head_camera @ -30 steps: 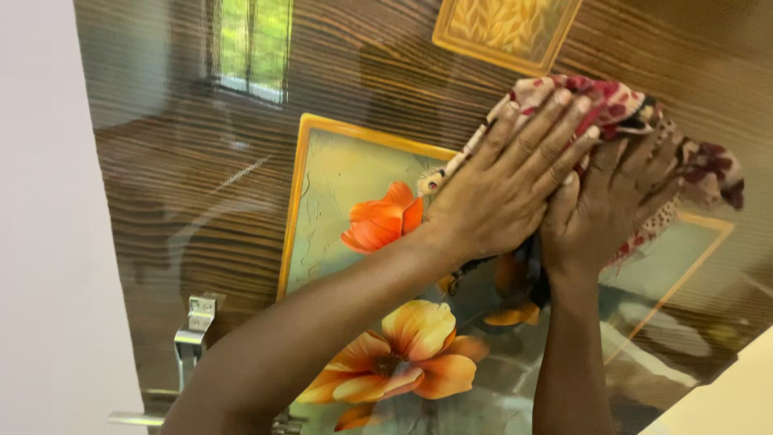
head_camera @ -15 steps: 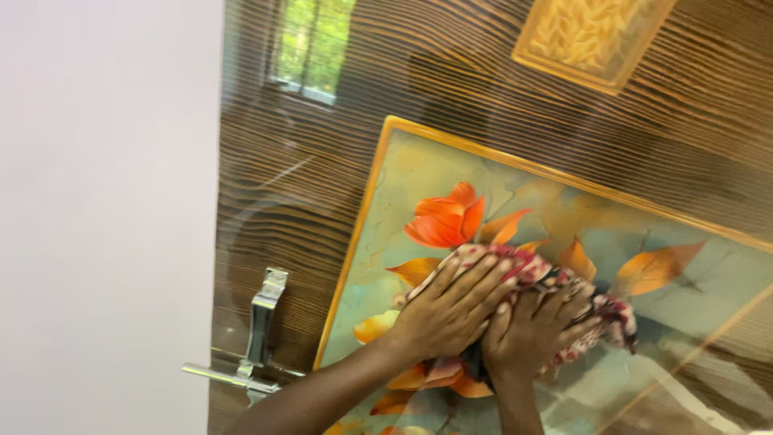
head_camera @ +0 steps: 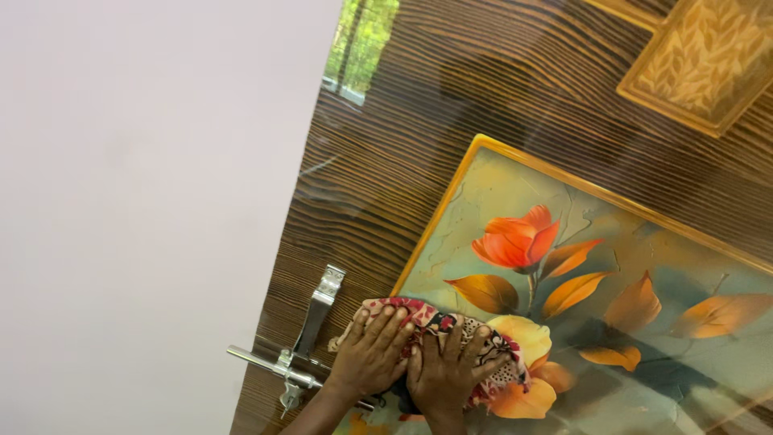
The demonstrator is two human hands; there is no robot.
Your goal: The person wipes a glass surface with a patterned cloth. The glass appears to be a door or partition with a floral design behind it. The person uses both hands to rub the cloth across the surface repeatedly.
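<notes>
Head view: crumpled floral cloth [head_camera: 451,330], glossy door [head_camera: 499,89]

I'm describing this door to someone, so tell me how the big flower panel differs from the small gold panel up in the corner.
The flower panel is large, with orange blooms and leaves on a pale green ground; the gold panel is small, all golden, with a leaf pattern. The left hand and right hand press a patterned cloth over the flower panel's lower corner; the gold panel is untouched and partly cut off by the picture's edge. Both sit tilted in yellow borders on the glossy wood-grain door.
</notes>
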